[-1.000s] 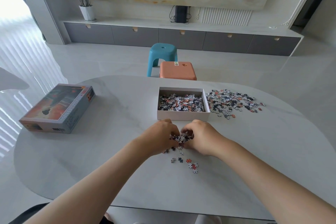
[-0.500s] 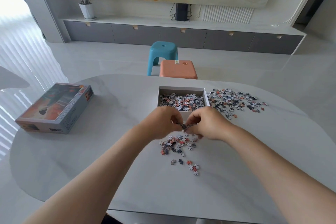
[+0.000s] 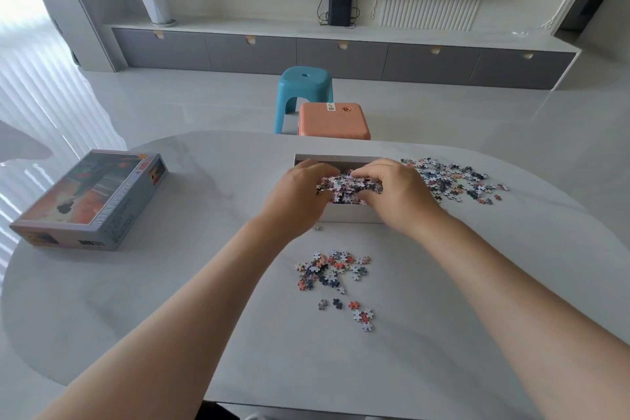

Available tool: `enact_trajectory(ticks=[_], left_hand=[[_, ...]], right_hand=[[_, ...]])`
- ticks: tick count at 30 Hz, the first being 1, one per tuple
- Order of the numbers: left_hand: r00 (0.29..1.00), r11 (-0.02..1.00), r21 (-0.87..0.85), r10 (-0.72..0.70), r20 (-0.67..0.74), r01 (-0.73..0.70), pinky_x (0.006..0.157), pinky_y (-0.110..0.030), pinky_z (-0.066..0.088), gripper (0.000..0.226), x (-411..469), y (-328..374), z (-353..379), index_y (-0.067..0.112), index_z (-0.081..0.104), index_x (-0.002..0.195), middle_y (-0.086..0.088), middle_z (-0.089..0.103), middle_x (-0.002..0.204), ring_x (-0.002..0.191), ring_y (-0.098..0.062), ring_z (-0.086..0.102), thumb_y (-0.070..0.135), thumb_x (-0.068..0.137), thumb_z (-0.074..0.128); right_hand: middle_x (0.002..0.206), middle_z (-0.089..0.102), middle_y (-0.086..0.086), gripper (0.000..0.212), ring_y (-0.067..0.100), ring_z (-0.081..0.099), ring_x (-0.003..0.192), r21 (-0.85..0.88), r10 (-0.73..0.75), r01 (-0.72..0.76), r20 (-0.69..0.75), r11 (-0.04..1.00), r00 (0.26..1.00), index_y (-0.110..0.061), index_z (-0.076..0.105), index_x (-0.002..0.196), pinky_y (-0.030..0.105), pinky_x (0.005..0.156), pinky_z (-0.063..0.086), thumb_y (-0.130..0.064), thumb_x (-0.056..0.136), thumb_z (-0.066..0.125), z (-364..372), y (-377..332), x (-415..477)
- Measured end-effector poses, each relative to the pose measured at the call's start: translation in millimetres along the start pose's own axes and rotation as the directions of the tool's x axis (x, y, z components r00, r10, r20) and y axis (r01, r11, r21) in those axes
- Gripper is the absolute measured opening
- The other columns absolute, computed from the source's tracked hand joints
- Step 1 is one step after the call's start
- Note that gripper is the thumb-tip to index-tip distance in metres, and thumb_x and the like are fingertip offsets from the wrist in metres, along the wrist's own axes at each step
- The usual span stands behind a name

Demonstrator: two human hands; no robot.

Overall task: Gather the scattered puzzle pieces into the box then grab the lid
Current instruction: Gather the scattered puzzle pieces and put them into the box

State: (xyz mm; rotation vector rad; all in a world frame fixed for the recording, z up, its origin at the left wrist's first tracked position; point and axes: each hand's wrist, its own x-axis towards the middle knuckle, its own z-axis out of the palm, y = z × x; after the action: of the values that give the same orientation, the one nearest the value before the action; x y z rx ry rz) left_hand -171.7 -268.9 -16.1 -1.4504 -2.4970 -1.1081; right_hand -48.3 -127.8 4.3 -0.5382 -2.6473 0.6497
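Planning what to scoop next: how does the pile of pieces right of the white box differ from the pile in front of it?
The right pile is bigger and spreads wide; the front pile is smaller and tighter. The right pile lies beside the box; the front pile sits apart from it, nearer the person, with a few stragglers trailing. Both lie loose on the table, same mixed colours.

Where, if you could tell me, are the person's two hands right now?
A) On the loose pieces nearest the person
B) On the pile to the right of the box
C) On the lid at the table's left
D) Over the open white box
D: the left hand and right hand are over the white box, fingers curled around a clump of puzzle pieces, while the lid lies apart.
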Motion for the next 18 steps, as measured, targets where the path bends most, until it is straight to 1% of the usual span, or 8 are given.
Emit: enact_trajectory(ticks=[2, 3, 6, 9, 12, 14, 16, 18], left_hand=[[0.995, 0.996, -0.01, 0.091, -0.034, -0.091, 0.078, -0.031, 0.052, 0.024, -5, 3, -4, 0.021, 0.07, 0.099, 0.006, 0.062, 0.097, 0.082, -0.012, 0.058, 0.006, 0.081, 0.065], [0.989, 0.989, -0.004, 0.145, -0.032, -0.145, 0.072, -0.032, 0.051, 0.021, -9, 5, -7, 0.021, 0.07, 0.092, 0.008, 0.06, 0.092, 0.076, -0.01, 0.056, 0.005, 0.08, 0.063], [0.968, 0.97, 0.043, 0.236, 0.089, -0.241, 0.066, -0.034, 0.052, 0.018, -23, 6, -11, 0.022, 0.068, 0.086, 0.012, 0.054, 0.085, 0.07, -0.008, 0.052, 0.007, 0.082, 0.059], [0.947, 0.97, 0.122, 0.17, 0.274, -0.21, 0.079, -0.036, 0.053, 0.017, -40, -1, -9, 0.024, 0.069, 0.1, 0.009, 0.06, 0.1, 0.086, -0.012, 0.059, 0.017, 0.087, 0.06], [0.903, 0.962, 0.186, 0.105, 0.416, -0.197, 0.102, -0.033, 0.041, 0.034, -54, -8, -4, 0.02, 0.063, 0.122, 0.004, 0.055, 0.122, 0.115, -0.015, 0.05, 0.024, 0.088, 0.063], [0.895, 0.966, 0.163, 0.114, 0.431, -0.201, 0.102, -0.031, 0.039, 0.03, -60, -4, -3, 0.02, 0.064, 0.12, 0.003, 0.055, 0.117, 0.112, -0.014, 0.048, 0.022, 0.091, 0.058], [0.897, 0.976, 0.12, 0.116, 0.427, -0.184, 0.094, -0.032, 0.044, 0.025, -64, 1, -6, 0.022, 0.067, 0.115, 0.004, 0.057, 0.106, 0.098, -0.01, 0.05, 0.021, 0.095, 0.052], [0.889, 0.985, 0.096, 0.087, 0.45, -0.145, 0.091, -0.031, 0.046, 0.028, -68, 4, -13, 0.026, 0.066, 0.118, 0.009, 0.057, 0.105, 0.095, -0.006, 0.051, 0.034, 0.094, 0.054]], right_hand=[[0.103, 0.07, -0.005, 0.026, 0.009, 0.062, 0.087, 0.063, -0.055, 0.054, 0.007, 0.997, 0.998, -0.022, 0.075, 0.107, 0.021, 0.083, 0.047, -0.008, 0.085, 0.071, -6, -8, -7], [0.098, 0.071, -0.007, 0.024, 0.006, 0.062, 0.084, 0.088, -0.073, 0.068, 0.056, 0.994, 0.996, -0.023, 0.076, 0.103, 0.02, 0.08, 0.048, -0.008, 0.086, 0.069, -8, -12, -12], [0.102, 0.07, -0.009, 0.021, 0.003, 0.059, 0.085, 0.018, -0.062, 0.059, 0.308, 0.998, 0.949, -0.026, 0.074, 0.105, 0.022, 0.083, 0.048, -0.015, 0.09, 0.064, -4, -17, -27], [0.114, 0.059, -0.011, 0.03, 0.004, 0.05, 0.093, -0.109, -0.02, 0.081, 0.47, 0.991, 0.883, -0.029, 0.067, 0.12, 0.024, 0.088, 0.044, -0.026, 0.09, 0.064, 8, -14, -36], [0.106, 0.045, -0.009, 0.035, 0.009, 0.048, 0.094, -0.159, 0.004, 0.096, 0.536, 0.983, 0.844, -0.035, 0.062, 0.125, 0.028, 0.085, 0.042, -0.034, 0.09, 0.065, 18, -15, -44], [0.1, 0.044, -0.01, 0.031, 0.01, 0.05, 0.093, -0.144, -0.002, 0.096, 0.544, 0.985, 0.839, -0.038, 0.064, 0.121, 0.029, 0.085, 0.043, -0.031, 0.091, 0.064, 18, -17, -48], [0.098, 0.048, -0.012, 0.026, 0.01, 0.053, 0.094, -0.114, -0.01, 0.087, 0.552, 0.99, 0.833, -0.036, 0.067, 0.116, 0.027, 0.085, 0.043, -0.027, 0.093, 0.062, 14, -16, -52], [0.099, 0.052, -0.013, 0.026, 0.01, 0.054, 0.094, -0.1, -0.002, 0.068, 0.551, 0.993, 0.834, -0.035, 0.067, 0.117, 0.023, 0.083, 0.042, -0.028, 0.093, 0.062, 6, -15, -55]])
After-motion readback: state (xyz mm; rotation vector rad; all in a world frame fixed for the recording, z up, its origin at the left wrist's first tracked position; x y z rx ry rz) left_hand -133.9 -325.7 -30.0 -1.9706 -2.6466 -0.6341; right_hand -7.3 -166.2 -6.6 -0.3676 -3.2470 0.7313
